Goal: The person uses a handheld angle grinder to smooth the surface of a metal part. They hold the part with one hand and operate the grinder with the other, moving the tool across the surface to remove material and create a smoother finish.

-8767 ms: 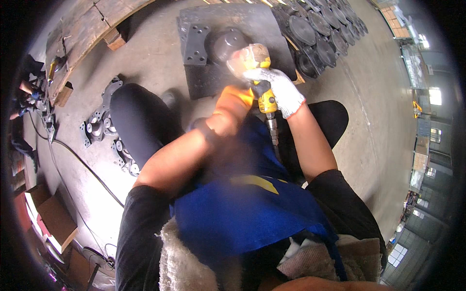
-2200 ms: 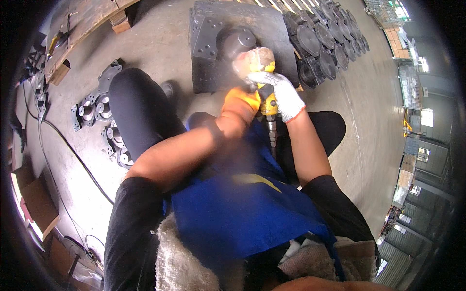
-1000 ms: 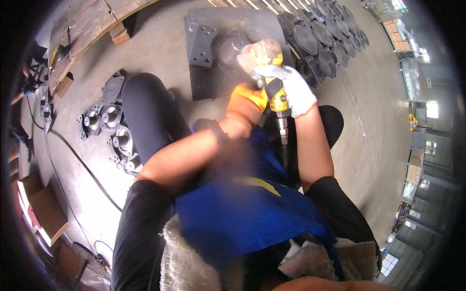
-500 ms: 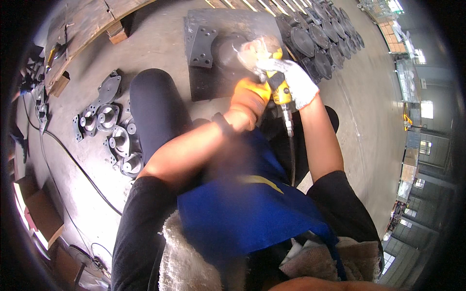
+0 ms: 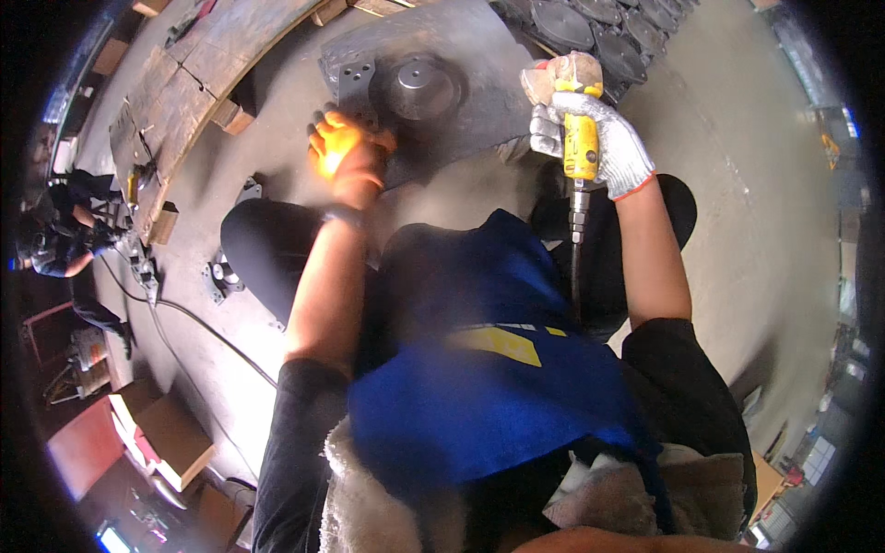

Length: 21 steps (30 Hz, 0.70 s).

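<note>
My right hand (image 5: 604, 138), in a white glove with grey fingers, is wrapped round a yellow air-powered grinder (image 5: 581, 152). The tool's head points away from me and a hose fitting hangs from its near end. My left hand (image 5: 350, 155), in an orange glove, reaches to the near left end of a dark metal bracket (image 5: 355, 85); its fingers look spread and slightly blurred, and I cannot tell whether they touch it. That bracket has holes in its flat end and a round hub (image 5: 417, 76) in its middle. It lies on a dark slab (image 5: 489, 46).
Many dark round castings (image 5: 562, 26) stand at the far right of the slab. A wooden bench (image 5: 171, 120) curves along the far left. Metal parts (image 5: 221, 275) lie by my left knee. A black hose (image 5: 226, 341) crosses the floor. Another person (image 5: 60, 230) works at far left.
My hands have parted: the right has drawn the grinder to the right, off the bracket, and the left has moved left to the bracket's near end. The view has shifted.
</note>
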### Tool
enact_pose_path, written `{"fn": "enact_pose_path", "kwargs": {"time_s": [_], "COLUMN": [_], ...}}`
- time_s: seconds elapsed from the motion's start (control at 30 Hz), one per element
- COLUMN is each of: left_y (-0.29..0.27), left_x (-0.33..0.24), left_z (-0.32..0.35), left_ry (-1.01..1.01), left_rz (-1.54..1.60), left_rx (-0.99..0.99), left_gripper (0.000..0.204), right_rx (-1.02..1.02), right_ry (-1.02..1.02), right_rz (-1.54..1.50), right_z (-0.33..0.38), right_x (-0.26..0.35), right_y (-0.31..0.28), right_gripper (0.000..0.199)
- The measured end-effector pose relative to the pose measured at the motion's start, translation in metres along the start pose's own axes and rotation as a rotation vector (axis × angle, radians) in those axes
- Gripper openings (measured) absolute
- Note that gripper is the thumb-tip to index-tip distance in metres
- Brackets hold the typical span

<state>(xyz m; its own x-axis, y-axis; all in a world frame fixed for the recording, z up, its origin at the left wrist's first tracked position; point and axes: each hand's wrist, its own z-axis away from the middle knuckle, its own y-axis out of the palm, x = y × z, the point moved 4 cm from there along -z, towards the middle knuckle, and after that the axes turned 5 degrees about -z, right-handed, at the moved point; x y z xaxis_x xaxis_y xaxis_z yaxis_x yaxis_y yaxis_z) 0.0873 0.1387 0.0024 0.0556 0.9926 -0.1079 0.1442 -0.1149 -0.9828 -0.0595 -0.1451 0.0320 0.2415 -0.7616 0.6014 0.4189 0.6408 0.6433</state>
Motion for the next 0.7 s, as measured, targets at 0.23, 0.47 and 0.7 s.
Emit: {"fn": "enact_pose_path", "kwargs": {"time_s": [0.23,0.47,0.7], "left_y": [0.052,0.090,0.042], "left_x": [0.008,0.012,-0.057], "left_z": [-0.056,-0.162,-0.149], "left_ry": [0.105,0.710,0.682], "left_rz": [-0.064,-0.001,-0.050], "left_rx": [0.247,0.297,0.289], "left_gripper": [0.070,0.068,0.076], "right_rx": [-0.044,-0.083,-0.047], "right_ry": [-0.068,0.049,0.060], "right_rz": [0.082,0.224,0.361], "right_z": [0.000,-0.024,0.001], "right_x": [-0.002,-0.017,-0.008], "right_y": [-0.016,-0.033,0.003], "right_gripper": [0.035,0.032,0.034]}}
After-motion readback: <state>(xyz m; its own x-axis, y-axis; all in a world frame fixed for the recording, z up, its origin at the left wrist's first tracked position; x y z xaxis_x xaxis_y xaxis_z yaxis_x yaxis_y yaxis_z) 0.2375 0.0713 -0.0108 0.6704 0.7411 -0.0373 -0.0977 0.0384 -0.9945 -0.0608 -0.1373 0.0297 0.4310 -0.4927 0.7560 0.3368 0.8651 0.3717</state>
